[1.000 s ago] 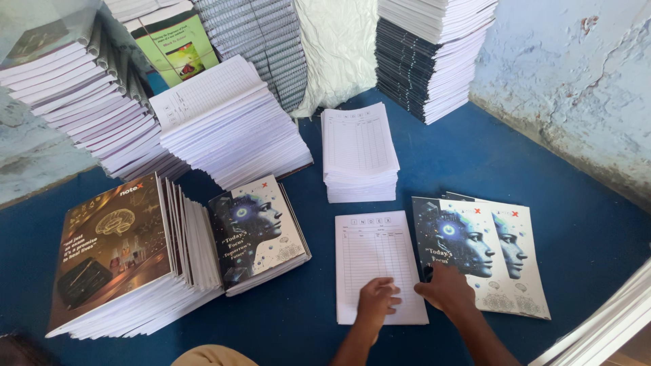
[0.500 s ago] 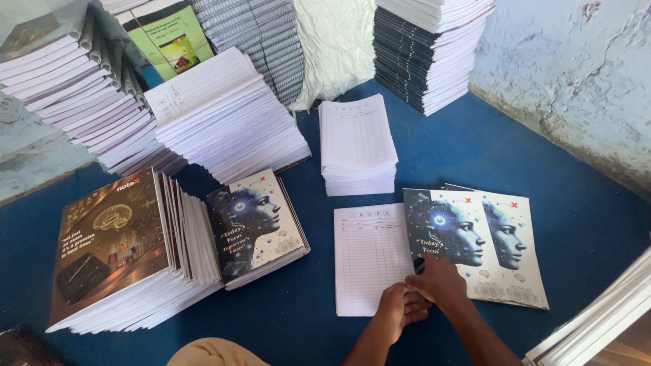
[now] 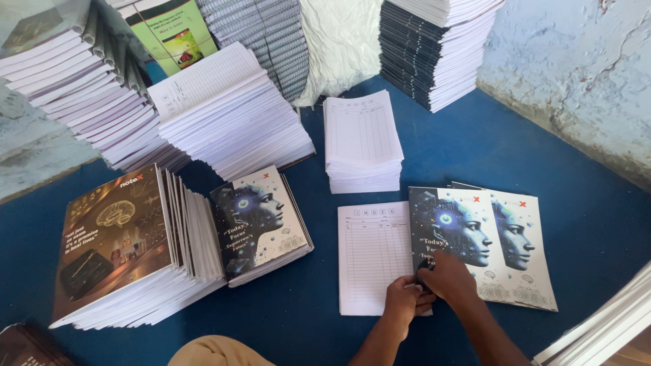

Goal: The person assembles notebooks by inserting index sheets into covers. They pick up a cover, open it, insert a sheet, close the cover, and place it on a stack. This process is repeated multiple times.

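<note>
Book cover lies on blue floor, just right of lined sheet. Right hand pinches cover's bottom left corner. Left hand presses sheet's bottom edge. Step looks like pairing; next needs edges lined up

Bare blue floor lies open toward the wall on the right and in a narrow lane between the ruled sheet and the face-cover stack, while paper piles block the far side.
</note>
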